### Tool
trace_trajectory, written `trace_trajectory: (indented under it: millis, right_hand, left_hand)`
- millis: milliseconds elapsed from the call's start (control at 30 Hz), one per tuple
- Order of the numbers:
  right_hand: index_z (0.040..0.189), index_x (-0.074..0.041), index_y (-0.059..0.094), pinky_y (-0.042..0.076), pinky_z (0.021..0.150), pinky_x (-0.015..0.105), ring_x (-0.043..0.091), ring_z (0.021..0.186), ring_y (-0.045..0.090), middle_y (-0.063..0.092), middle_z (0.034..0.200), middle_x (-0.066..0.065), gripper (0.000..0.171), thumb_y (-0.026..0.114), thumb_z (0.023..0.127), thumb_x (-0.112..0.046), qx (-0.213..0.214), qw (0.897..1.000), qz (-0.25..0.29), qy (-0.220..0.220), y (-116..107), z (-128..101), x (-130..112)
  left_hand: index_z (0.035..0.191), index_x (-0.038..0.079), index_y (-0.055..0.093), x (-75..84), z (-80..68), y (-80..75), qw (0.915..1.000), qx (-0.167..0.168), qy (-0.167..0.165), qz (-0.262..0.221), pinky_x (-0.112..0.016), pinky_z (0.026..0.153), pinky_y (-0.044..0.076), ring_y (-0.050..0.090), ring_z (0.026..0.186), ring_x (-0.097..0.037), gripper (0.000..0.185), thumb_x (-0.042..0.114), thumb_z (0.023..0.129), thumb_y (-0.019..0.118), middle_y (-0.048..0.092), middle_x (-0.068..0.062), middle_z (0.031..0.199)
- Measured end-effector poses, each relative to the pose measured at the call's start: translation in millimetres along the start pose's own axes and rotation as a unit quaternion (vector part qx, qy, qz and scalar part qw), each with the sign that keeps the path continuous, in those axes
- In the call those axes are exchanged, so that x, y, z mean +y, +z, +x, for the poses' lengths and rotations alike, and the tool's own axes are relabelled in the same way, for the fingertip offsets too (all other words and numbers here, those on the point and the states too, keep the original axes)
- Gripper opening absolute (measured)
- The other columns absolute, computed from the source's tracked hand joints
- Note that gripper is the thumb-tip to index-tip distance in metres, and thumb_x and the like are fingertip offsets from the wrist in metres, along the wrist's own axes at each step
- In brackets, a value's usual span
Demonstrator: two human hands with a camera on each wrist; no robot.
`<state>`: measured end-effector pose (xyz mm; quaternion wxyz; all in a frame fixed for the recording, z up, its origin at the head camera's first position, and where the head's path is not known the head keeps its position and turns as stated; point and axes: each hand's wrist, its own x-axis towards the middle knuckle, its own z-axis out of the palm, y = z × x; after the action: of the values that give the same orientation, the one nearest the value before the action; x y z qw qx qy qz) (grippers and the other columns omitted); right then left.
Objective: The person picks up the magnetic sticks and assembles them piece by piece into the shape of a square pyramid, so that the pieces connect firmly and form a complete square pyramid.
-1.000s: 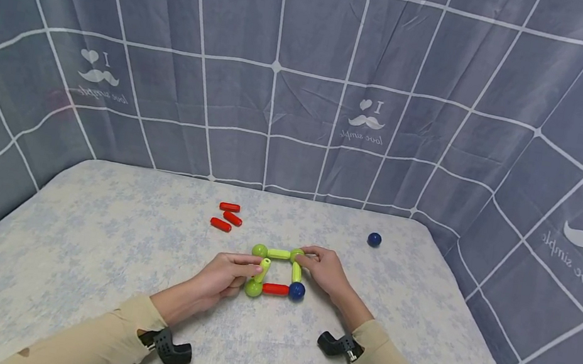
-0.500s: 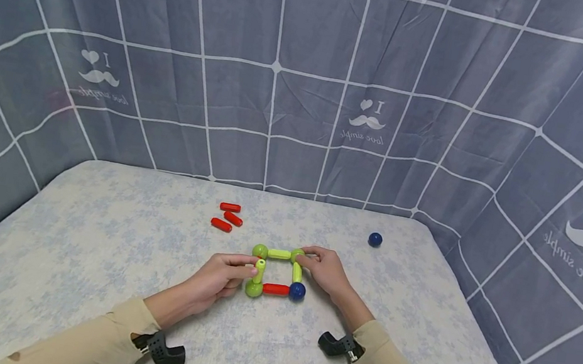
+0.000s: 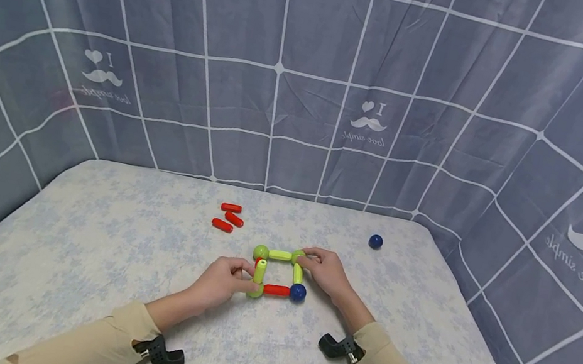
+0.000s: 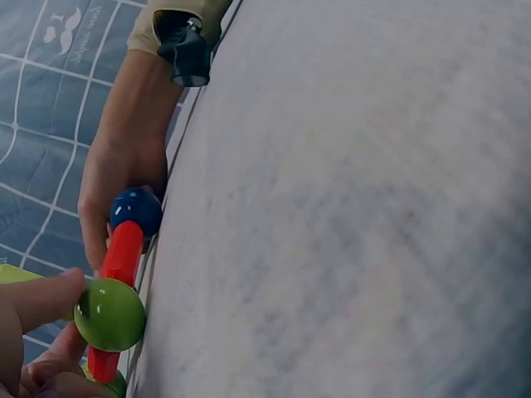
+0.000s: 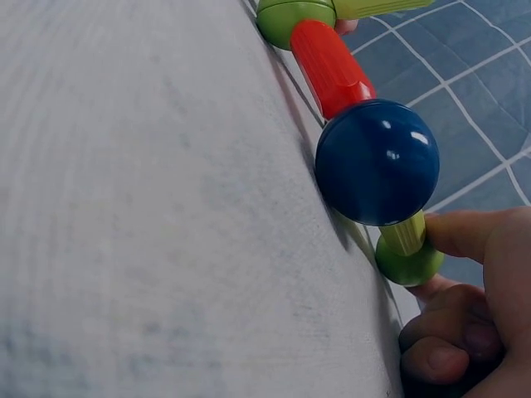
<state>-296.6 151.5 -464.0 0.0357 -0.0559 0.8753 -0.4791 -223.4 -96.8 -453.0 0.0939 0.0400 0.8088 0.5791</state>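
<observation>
Since a second ago the left hand (image 3: 223, 280) has slid a little toward the near-left corner of the toy frame, and the green rod (image 3: 259, 271) in its grip, which leaned before, now stands close to upright over the near green ball (image 3: 253, 292); the right hand (image 3: 324, 271) has hardly shifted. The left grip is pinching that green rod between thumb and fingertips, and the left wrist view shows a fingertip lying against the near green ball (image 4: 109, 314). The right grip is pinched around the far-right green ball (image 3: 298, 256), with thumb and curled fingers closing on it in the right wrist view (image 5: 407, 262). The frame lies flat on the worktop (image 3: 86, 251), roughly at its middle, between the two hands: a far green ball (image 3: 260, 252) joined by a green bar (image 3: 280, 255) to the far-right ball, a short green rod (image 3: 298, 273) running down to the blue ball (image 3: 298, 292), and a red rod (image 3: 276, 290) linking the blue ball to the near green ball. A sliver of red shows just beside the upright rod, too small to tell what it is. Three loose red rods (image 3: 229, 216) lie together behind and to the left of the frame, well apart from it, and a lone blue ball (image 3: 375, 241) sits off to the right near the grey checked curtain (image 3: 307, 83).
</observation>
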Motion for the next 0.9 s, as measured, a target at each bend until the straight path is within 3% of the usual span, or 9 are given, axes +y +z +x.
trace_trajectory:
  millis: [233, 367, 667, 900]
  right_hand:
    - [0.129, -0.018, 0.07, 0.033, 0.053, 0.027, 0.012, 0.054, 0.034, 0.043, 0.063, -0.004, 0.041, 0.071, 0.093, -0.036, -0.014, 1.0, 0.0, -0.013, -1, 0, 0]
    - [0.12, -0.018, 0.074, 0.036, 0.057, 0.028, 0.012, 0.059, 0.041, 0.048, 0.066, -0.004, 0.033, 0.072, 0.092, -0.034, -0.011, 1.0, -0.009, -0.005, -2, 0, -1]
    - [0.108, -0.014, 0.073, 0.034, 0.055, 0.028, 0.012, 0.055, 0.039, 0.046, 0.061, -0.004, 0.03, 0.077, 0.087, -0.034, -0.018, 0.999, -0.038, 0.028, -9, -5, -5]
    - [0.1, -0.01, 0.068, 0.036, 0.057, 0.029, 0.014, 0.061, 0.042, 0.05, 0.069, -0.001, 0.031, 0.08, 0.084, -0.034, -0.028, 0.997, -0.043, 0.051, -9, -18, -10]
  left_hand:
    - [0.1, 0.013, 0.073, 2.3, 0.0, -0.2, 0.9993, 0.015, -0.003, 0.033, -0.027, 0.051, 0.028, 0.033, 0.054, -0.014, 0.022, 0.02, 0.082, 0.083, 0.04, 0.002, 0.062]
    - [0.101, 0.013, 0.074, 2.9, 2.5, -4.4, 0.998, 0.033, -0.007, 0.054, -0.027, 0.052, 0.03, 0.037, 0.055, -0.015, 0.021, 0.018, 0.082, 0.082, 0.044, 0.001, 0.063]
    - [0.11, 0.013, 0.075, 3.5, 18.5, -18.4, 0.9949, 0.059, -0.025, 0.078, -0.028, 0.053, 0.034, 0.043, 0.06, -0.017, 0.024, 0.016, 0.087, 0.076, 0.052, -0.003, 0.07]
    - [0.118, 0.008, 0.073, 2.4, 34.4, -25.6, 0.996, 0.056, -0.026, 0.064, -0.028, 0.053, 0.033, 0.04, 0.062, -0.017, 0.029, 0.011, 0.09, 0.069, 0.051, -0.005, 0.081]
